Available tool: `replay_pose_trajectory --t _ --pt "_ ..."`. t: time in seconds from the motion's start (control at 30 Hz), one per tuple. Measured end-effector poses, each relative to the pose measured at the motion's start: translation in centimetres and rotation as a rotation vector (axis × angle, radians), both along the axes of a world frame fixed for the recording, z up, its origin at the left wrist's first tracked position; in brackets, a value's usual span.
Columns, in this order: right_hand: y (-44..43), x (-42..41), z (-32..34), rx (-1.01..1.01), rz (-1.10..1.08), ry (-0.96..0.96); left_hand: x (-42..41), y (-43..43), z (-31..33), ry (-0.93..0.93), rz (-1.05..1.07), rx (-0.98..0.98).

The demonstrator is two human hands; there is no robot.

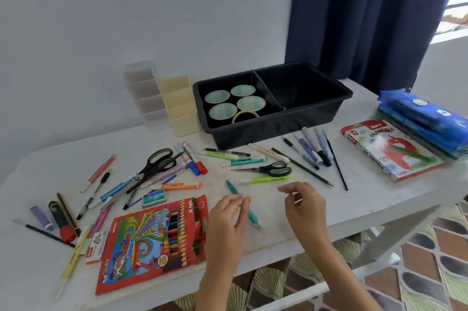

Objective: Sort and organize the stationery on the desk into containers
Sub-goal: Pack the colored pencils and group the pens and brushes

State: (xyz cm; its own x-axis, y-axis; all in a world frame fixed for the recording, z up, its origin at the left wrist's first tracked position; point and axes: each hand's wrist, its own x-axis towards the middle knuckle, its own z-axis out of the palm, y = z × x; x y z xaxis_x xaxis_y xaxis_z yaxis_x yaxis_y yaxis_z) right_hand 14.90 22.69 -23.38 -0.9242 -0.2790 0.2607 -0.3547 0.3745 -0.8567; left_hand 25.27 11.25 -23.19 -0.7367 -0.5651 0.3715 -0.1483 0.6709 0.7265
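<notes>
L grip (228, 212) pinches teal pen (231, 185) at its middle. Pen lies flat on counter (276, 234), well in front of black tray (266, 131). R grip (304, 202) hovers in front of tray too, fingers loosely curled, relaxed. Green highlighter (266, 179) & small scissors (271, 168) lie betw. pen and tray. Tape roll (245, 115) + 4 paper cups (217, 97) sit in tray's left half.

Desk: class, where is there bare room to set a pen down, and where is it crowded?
Bare desk lies between the right hand and the oil pastels box. The black tray has its right compartment free. Around the large scissors, at left, it is crowded.
</notes>
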Motion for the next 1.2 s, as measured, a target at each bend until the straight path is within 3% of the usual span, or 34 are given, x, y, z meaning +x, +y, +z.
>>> replay_pose_trajectory --t 0.2,0.37,0.5,0.63,0.73,0.9,1.07,1.2 --pt "3.1 -6.3 -1.1 0.363 -0.158 0.154 -4.3 1.5 -0.2 0.012 -0.022 0.034" --pt "3.6 -7.2 -2.1 0.457 -0.143 0.173 -5.7 2.3 -0.8 -0.004 -0.006 0.019" --pt "3.5 -7.1 -2.1 0.436 -0.117 0.094 -4.8 2.2 -1.1 0.006 0.020 0.008" --pt "3.3 -5.7 -1.3 0.280 -0.185 0.009 -2.6 1.2 -1.2 0.084 0.113 -0.008" --pt "2.7 -4.1 -0.6 0.194 -0.041 0.074 -0.3 -0.1 -1.2 0.136 0.205 0.004" --pt "1.8 -1.6 -1.3 0.304 0.227 0.273 4.2 -1.9 -1.6 0.136 0.372 -0.023" --pt "0.6 1.2 -2.0 0.324 0.281 0.305 8.8 -3.3 -2.7 -0.040 0.522 -0.226" --pt "-0.4 3.1 -2.1 0.293 0.266 0.296 11.1 -3.8 -3.2 -0.232 0.501 -0.323"
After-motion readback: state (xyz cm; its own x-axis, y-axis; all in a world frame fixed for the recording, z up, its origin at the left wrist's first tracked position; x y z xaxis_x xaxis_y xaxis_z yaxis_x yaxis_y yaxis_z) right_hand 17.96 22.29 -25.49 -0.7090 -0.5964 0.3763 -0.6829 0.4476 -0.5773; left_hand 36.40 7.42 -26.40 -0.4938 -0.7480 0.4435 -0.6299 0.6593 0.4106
